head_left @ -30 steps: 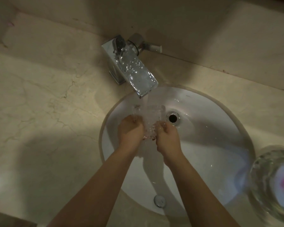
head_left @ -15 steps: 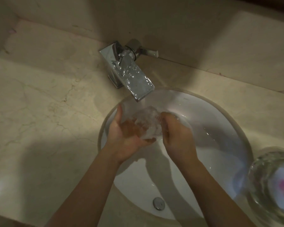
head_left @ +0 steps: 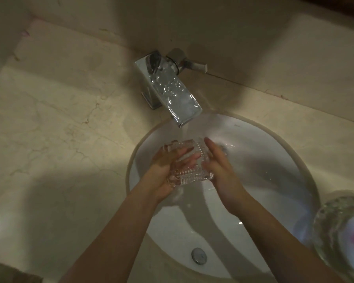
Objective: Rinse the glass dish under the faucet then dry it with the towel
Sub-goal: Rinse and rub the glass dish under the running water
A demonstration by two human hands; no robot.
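A clear cut-glass dish (head_left: 192, 174) is held tilted over the white sink basin (head_left: 270, 164), just below the chrome faucet (head_left: 172, 92). Water runs from the spout (head_left: 184, 121) onto the dish's far edge. My left hand (head_left: 159, 174) cradles the dish from below. Its fingers show through the glass and its thumb lies at the far left corner. My right hand (head_left: 219, 168) presses flat against the dish's right side with straight fingers. No towel is in view.
The beige marble counter (head_left: 59, 150) surrounds the basin, with a wall close behind the faucet lever (head_left: 192, 65). A round glass bowl (head_left: 339, 231) with something white and pink inside stands at the right edge. A chrome fitting (head_left: 199, 255) sits on the basin's near wall.
The dish has turned in my hands so its ribbed side now faces up. My right hand has opened flat against its right side. The water keeps running.
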